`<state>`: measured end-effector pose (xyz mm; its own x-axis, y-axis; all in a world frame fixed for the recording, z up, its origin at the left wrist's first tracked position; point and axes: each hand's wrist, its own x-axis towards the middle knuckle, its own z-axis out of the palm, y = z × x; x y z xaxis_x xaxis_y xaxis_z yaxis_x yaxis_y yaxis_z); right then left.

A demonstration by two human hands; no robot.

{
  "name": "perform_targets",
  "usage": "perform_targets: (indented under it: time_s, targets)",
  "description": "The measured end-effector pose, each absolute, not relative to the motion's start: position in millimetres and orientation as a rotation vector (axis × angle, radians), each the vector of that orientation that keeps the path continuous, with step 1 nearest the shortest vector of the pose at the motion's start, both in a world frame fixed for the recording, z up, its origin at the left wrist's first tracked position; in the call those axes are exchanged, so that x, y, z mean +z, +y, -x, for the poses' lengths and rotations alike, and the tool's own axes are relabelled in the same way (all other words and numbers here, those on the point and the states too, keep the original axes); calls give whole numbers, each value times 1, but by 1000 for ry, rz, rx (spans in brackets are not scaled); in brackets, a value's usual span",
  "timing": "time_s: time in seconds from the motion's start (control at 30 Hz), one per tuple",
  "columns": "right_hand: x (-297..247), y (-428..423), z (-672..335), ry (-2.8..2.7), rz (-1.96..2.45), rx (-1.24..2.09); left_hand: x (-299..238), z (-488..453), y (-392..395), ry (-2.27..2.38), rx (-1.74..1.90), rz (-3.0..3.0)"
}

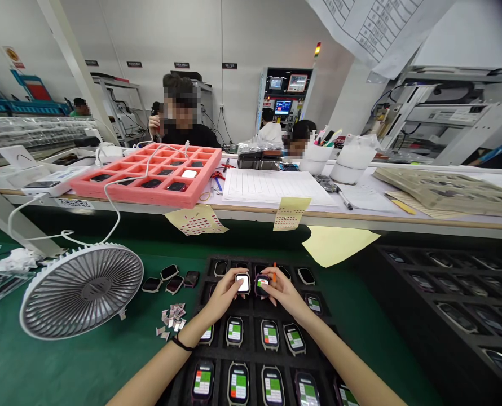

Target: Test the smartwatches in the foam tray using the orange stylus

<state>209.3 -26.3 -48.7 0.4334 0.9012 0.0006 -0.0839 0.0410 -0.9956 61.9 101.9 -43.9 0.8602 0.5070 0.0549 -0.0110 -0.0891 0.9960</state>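
On the green desk (65,372), watches (270,335) are set in a black tray (251,357). Above it, a white-screened watch (245,279) is pinched by the left hand (225,289), fingers closed round its edges; a dark-framed watch (260,279) is likewise pinched by the right hand (286,291). Thumb-operating appears in hand; steady grips seem called for next.

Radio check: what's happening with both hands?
Left hand: holding white-screened smartwatch. Right hand: holding purple-rimmed smartwatch. Both over black tray. Nothing visibly blocking.
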Motion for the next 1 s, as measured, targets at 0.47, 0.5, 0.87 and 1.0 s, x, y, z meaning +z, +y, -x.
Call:
perform_targets:
  time_s: [0.47,0.5,0.87,1.0]
  targets:
    - [-53,-25,-211,-840,1313,864,-42,-62,102,400,476,-1663]
    - [-53,-25,-210,-848,1307,869,-43,-62,102,391,475,-1661]
    - [-48,-27,-210,-841,1339,858,-42,-63,100,367,459,-1601]
    - [-46,-27,-211,-811,1377,839,-37,-62,100,399,461,-1667]
